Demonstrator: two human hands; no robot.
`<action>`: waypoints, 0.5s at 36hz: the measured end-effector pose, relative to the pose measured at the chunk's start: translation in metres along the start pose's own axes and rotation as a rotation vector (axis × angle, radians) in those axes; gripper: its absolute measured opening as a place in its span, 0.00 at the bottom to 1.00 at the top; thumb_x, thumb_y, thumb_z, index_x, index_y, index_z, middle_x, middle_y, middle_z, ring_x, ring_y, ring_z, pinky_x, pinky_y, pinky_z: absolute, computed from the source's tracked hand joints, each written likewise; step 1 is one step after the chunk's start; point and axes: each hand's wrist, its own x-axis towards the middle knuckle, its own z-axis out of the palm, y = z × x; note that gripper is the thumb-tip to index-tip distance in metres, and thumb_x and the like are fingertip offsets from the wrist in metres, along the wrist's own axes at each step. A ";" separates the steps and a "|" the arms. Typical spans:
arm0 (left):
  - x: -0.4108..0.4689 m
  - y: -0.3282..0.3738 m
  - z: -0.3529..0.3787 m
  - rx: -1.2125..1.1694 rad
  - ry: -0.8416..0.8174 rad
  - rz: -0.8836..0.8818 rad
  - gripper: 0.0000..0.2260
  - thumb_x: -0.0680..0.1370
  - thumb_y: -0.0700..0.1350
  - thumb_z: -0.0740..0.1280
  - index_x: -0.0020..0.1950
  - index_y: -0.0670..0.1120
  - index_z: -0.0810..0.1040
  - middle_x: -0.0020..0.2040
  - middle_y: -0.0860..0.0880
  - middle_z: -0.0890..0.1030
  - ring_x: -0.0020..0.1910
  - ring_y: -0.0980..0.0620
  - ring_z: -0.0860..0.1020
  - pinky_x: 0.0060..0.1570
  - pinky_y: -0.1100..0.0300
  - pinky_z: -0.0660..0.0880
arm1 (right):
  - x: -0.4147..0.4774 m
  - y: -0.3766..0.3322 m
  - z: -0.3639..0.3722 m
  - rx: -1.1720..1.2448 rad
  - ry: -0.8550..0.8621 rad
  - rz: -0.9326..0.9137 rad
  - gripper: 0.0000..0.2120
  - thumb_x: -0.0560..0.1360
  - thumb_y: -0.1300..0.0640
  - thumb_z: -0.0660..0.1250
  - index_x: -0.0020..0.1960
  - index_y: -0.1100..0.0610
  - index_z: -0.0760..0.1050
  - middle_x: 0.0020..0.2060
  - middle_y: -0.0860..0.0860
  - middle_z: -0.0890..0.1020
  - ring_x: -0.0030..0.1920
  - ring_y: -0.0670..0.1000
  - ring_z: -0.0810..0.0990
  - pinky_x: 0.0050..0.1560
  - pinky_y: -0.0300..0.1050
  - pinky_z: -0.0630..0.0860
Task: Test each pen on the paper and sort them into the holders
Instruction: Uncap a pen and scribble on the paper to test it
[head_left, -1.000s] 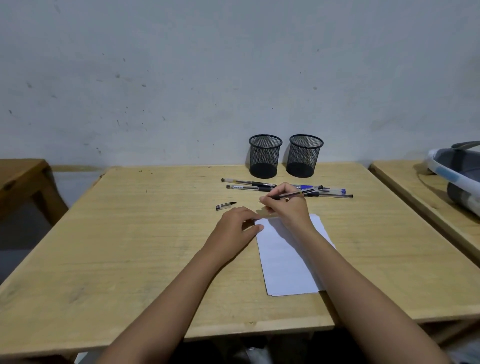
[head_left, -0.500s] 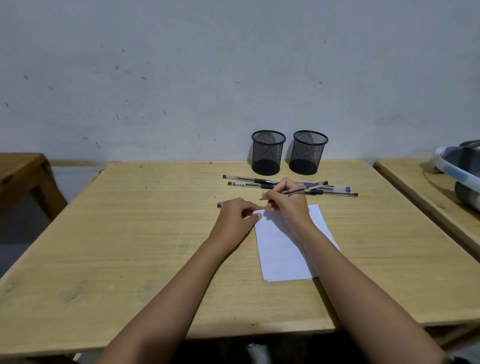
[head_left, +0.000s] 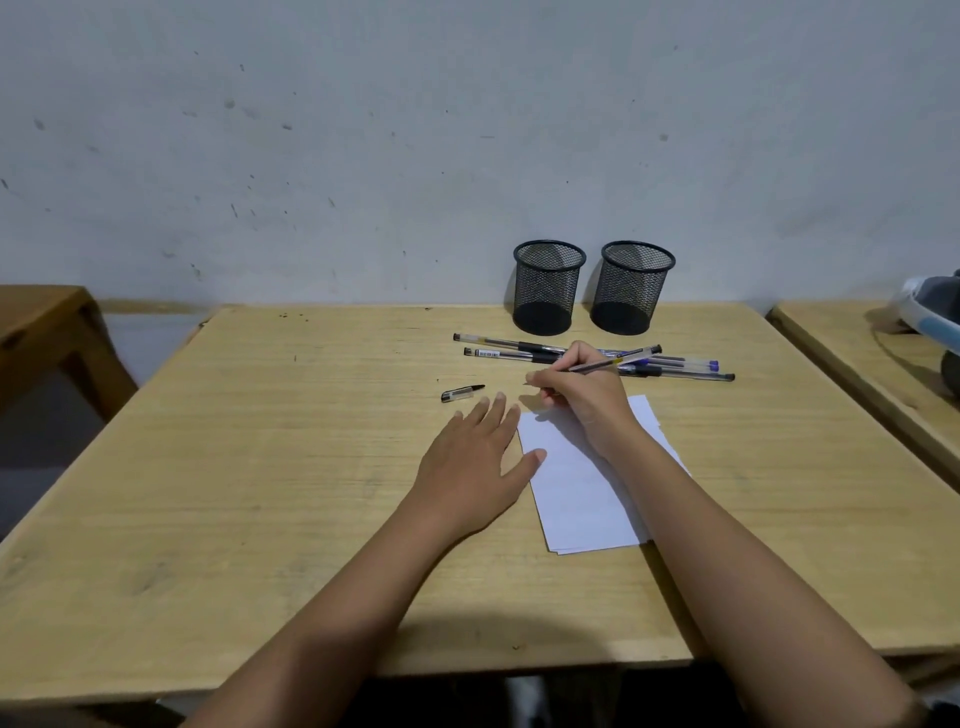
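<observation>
Head view. Right hand (head_left: 582, 397) grips an uncapped pen (head_left: 615, 362) in a writing hold, its fingers (head_left: 550, 378) clamped on the barrel near the tip. The tip sits at the far left corner of the white paper (head_left: 582, 499); whether it touches the sheet cannot be told. Left hand (head_left: 470, 460) lies flat on the surface (head_left: 260, 441), fingers (head_left: 491, 413) straight and slightly apart, thumb resting on the paper's left edge. A loose cap (head_left: 461, 393) lies just beyond the left fingertips. Other pens (head_left: 511, 344) lie in a loose row between the hands and the black mesh left holder (head_left: 549, 286) and right holder (head_left: 631, 286), which stand side by side at the wall, both apparently empty.

Step in hand, as judged: the test stroke. For a sound result, the left thumb should pin the sheet against sliding, the tip should come fully onto the paper rather than its corner, and a short, light line should be drawn where the mark reads clearly. The cap is best left within reach for refitting before sorting.
</observation>
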 end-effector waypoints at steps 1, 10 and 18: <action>0.000 0.000 0.002 0.018 -0.017 -0.003 0.30 0.79 0.62 0.47 0.77 0.51 0.47 0.78 0.52 0.44 0.77 0.55 0.43 0.75 0.55 0.42 | 0.001 0.000 0.001 0.001 0.003 -0.001 0.15 0.68 0.74 0.68 0.34 0.60 0.66 0.25 0.58 0.72 0.21 0.49 0.72 0.25 0.37 0.72; 0.000 -0.002 0.006 0.053 -0.036 -0.033 0.31 0.78 0.64 0.45 0.76 0.53 0.41 0.77 0.52 0.39 0.76 0.53 0.37 0.75 0.52 0.39 | 0.002 0.009 0.020 -0.168 0.113 -0.055 0.09 0.61 0.77 0.61 0.30 0.69 0.62 0.29 0.60 0.62 0.24 0.51 0.60 0.21 0.35 0.61; 0.001 0.000 0.013 0.070 -0.050 -0.077 0.32 0.77 0.65 0.45 0.76 0.52 0.41 0.77 0.51 0.39 0.76 0.52 0.37 0.75 0.53 0.38 | 0.004 0.020 0.015 -0.365 0.109 -0.062 0.06 0.62 0.74 0.65 0.32 0.67 0.69 0.29 0.57 0.63 0.29 0.50 0.64 0.25 0.36 0.66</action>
